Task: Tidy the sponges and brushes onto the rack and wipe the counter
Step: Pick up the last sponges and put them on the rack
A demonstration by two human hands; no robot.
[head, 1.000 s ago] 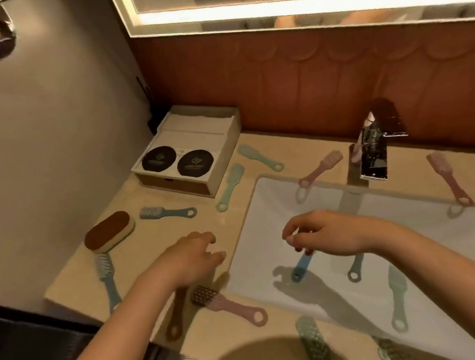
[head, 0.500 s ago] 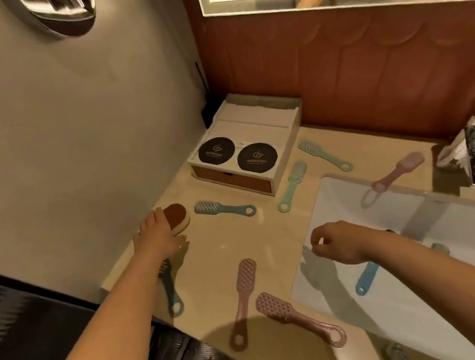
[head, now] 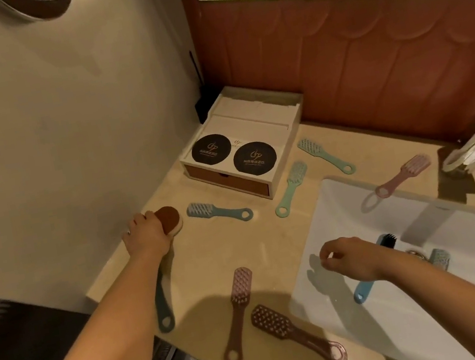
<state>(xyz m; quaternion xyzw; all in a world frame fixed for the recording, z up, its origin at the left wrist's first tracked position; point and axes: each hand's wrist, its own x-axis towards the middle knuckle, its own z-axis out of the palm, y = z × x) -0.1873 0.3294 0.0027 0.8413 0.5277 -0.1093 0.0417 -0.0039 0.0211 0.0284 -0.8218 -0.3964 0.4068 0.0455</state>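
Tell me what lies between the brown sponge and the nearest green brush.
Head view: a light-blue brush lies between the brown sponge and that green brush, touching neither.

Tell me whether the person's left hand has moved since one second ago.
Yes. The left hand went leftward, away from the white sink basin, and now grips the oval brown-topped sponge beside the beige wall.

Brown-topped sponge point(head: 169, 219) lies on the beige counter point(head: 241, 242), a blue brush point(head: 220, 213) just beside.
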